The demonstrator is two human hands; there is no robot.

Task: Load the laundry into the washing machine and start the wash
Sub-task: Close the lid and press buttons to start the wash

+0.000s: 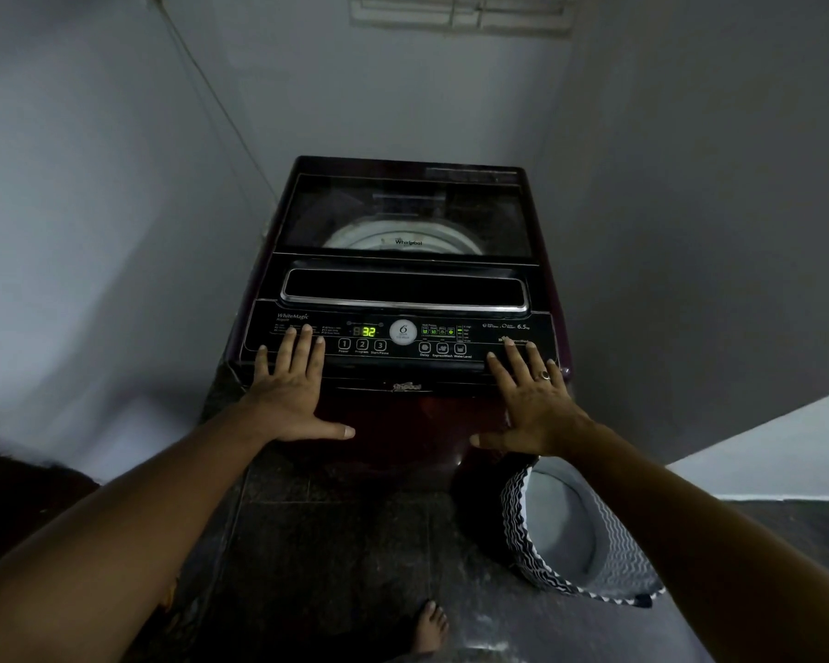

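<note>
Lid point(403, 217) down, display point(368, 332) reads 32, so I judge loading done. My left grip point(288, 390) and right grip point(530, 399) lie spread flat on the washing machine's point(403, 413) front edge. Next, probably one fingertip on the Start/Pause button point(380, 345).

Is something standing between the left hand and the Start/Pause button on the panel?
Nothing visible does. The left hand rests flat on the control panel, and the Start/Pause button lies uncovered just right of its fingers.

Home laundry corner: washing machine point(403, 279), laundry basket point(580, 533), tiled floor point(336, 543)
</note>
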